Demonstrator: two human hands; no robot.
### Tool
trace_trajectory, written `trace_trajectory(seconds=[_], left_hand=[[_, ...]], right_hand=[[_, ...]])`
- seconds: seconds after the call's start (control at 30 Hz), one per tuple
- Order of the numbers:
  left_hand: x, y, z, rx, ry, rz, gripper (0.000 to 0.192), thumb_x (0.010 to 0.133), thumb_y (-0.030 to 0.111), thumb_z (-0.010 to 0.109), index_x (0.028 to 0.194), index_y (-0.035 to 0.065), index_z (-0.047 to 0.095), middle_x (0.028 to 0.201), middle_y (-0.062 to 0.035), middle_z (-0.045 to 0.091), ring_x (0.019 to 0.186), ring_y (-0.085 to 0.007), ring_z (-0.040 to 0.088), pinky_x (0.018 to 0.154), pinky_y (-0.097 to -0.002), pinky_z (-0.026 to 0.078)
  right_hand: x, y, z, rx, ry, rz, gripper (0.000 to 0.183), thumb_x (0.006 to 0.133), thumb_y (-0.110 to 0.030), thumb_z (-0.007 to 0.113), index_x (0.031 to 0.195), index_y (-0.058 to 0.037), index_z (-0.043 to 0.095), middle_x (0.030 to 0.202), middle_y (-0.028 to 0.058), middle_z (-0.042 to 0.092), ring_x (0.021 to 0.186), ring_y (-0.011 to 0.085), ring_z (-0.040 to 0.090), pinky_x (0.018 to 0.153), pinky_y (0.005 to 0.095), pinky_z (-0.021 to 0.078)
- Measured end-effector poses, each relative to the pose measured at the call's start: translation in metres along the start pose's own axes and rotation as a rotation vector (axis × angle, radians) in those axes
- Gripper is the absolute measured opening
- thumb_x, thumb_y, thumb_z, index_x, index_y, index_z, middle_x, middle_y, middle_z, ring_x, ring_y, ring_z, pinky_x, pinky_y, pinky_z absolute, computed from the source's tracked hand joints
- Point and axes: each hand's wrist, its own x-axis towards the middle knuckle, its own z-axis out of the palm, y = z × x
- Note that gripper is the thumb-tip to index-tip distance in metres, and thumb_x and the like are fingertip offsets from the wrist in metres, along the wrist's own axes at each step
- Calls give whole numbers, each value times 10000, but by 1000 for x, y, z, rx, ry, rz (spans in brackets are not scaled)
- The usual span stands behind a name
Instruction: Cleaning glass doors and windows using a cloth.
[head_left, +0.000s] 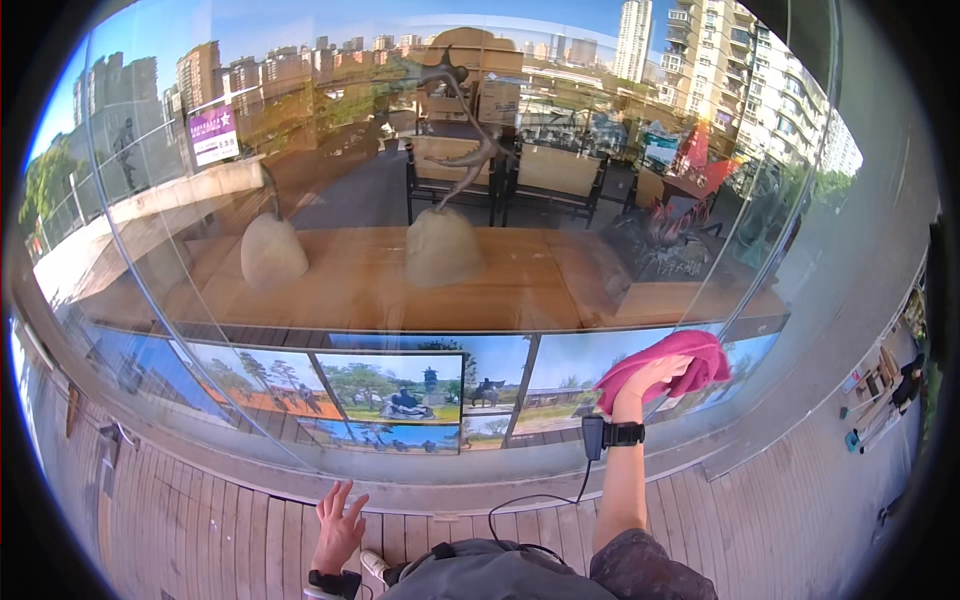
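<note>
A pink cloth (703, 358) is bunched in my right hand (654, 377), which reaches forward over the lower right of a large glass pane (352, 304). The cloth appears to lie against the glass. It partly covers the picture panels (390, 390) low behind the pane. A black strap with a small box (593, 438) is around my right wrist, and a cable runs from it towards my body. Down at the left, my left hand (341, 529) hangs apart from the glass, its fingers spread and nothing in it.
Behind the glass, a wooden counter (517, 277) bears several sculptures, including a figure on a pale stone base (444, 247). A purple and white sign (213, 133) bears writing. Plank decking (225, 517) lies underfoot. Far right, a person (909, 382) is near some objects.
</note>
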Motion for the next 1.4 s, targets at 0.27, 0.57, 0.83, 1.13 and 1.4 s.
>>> trace_trajectory(seconds=[0.27,0.57,0.83,1.13,1.4], left_hand=[[38,47,-20,-63,109,121,488,737,24,622,1208,140,567,1393,-124,403,1281,-332,379,1010,-494,319],[110,110,-25,-449,136,408,467,773,-14,591,1229,64,528,1346,-152,443,1248,-343,419,999,-442,353],[162,99,43,-712,710,-66,317,839,112,616,1143,33,569,1115,-147,603,1071,-319,554,917,-413,421],[240,23,-52,-88,743,273,430,815,259,562,1202,72,542,1159,-156,559,1146,-328,492,1004,-483,324],[235,-51,-146,-53,838,14,597,799,569,527,1088,51,603,1167,-170,545,1110,-422,449,951,-623,240]], right_hand=[[-190,-137,-62,311,-504,-1347,370,828,-326,554,1073,-52,589,1131,235,560,1092,435,479,932,629,278],[-216,-81,-27,635,-1215,-1518,225,869,-196,504,1022,-50,583,917,193,596,861,340,598,760,419,462],[-204,-136,-155,459,-1061,-1767,414,809,-70,525,1214,-145,557,960,129,623,924,246,620,769,370,485],[-94,-148,-161,528,-130,-1428,309,828,13,486,1113,12,605,1278,193,537,1116,363,480,904,445,375],[-30,-151,-104,321,339,-1376,383,985,-164,388,1342,-40,453,1450,169,367,1222,333,378,994,414,287]])
